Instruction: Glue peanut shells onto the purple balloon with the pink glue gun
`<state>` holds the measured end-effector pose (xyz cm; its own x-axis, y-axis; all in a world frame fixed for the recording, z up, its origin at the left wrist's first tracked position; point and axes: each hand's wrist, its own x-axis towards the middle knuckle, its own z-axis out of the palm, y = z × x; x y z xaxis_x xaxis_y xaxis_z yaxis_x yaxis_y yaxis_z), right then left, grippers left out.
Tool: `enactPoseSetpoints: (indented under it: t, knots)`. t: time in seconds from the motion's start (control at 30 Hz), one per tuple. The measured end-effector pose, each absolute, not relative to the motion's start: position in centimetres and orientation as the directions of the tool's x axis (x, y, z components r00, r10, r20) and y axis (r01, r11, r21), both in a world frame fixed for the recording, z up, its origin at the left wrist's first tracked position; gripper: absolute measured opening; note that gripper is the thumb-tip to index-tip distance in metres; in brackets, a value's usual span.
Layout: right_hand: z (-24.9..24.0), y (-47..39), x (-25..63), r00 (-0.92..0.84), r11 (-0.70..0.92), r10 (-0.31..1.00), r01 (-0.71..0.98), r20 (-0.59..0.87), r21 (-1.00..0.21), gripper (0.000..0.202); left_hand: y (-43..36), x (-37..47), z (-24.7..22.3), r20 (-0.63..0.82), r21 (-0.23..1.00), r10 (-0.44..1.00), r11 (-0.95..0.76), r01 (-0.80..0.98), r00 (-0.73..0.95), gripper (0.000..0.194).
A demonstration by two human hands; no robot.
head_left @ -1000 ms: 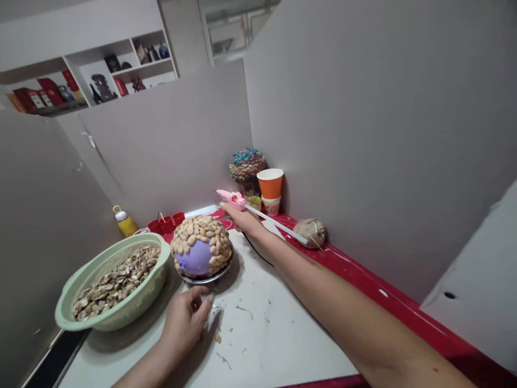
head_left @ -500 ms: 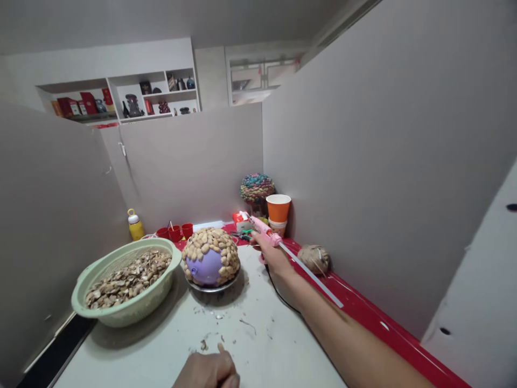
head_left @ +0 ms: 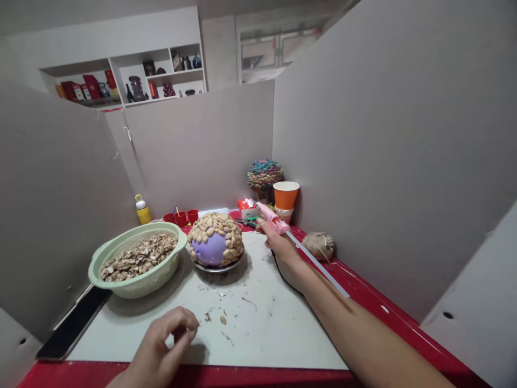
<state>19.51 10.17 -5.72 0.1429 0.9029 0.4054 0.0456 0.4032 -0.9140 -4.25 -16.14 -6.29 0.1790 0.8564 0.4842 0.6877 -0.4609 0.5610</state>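
Item: pink hot-glue gun (head_left: 270, 216), gripped in the closed right hand (head_left: 285, 253), arm outstretched; nozzle toward the back partition, long translucent glue stick (head_left: 319, 264) jutting rearward above the forearm. Stands clear of the balloon, to its right.

Item: purple balloon (head_left: 210, 250), crusted over top and sides with peanut shells (head_left: 218, 222), a bare patch facing me; seated in a shallow metal dish (head_left: 217, 270) on the white board (head_left: 283, 339).

Item: left hand (head_left: 165, 337), above the board's near edge, fingers curled toward the thumb; whether anything small is pinched there I cannot tell. Nearest it, one loose shell (head_left: 223, 320) on the board.

Item: pale green colander (head_left: 135, 291), left of the balloon, part-filled with loose shells.

Item: twine ball (head_left: 319, 246), on the red tabletop (head_left: 383, 307), right of the gun.

Item: orange paper cup (head_left: 286, 199), stacked, behind the gun.

Item: three red cups (head_left: 180, 218), behind the balloon, beside a yellow bottle (head_left: 142, 214).
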Motion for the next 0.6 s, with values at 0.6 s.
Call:
enactPoseSetpoints:
  t: [0.6]
  knots:
    - [-5.1, 9.2, 20.2, 0.179, 0.61, 0.724, 0.285, 0.666, -0.74, 0.032, -7.9, -2.9, -10.1, 0.489, 0.232, 0.773, -0.562, 0.794, 0.404, 0.017]
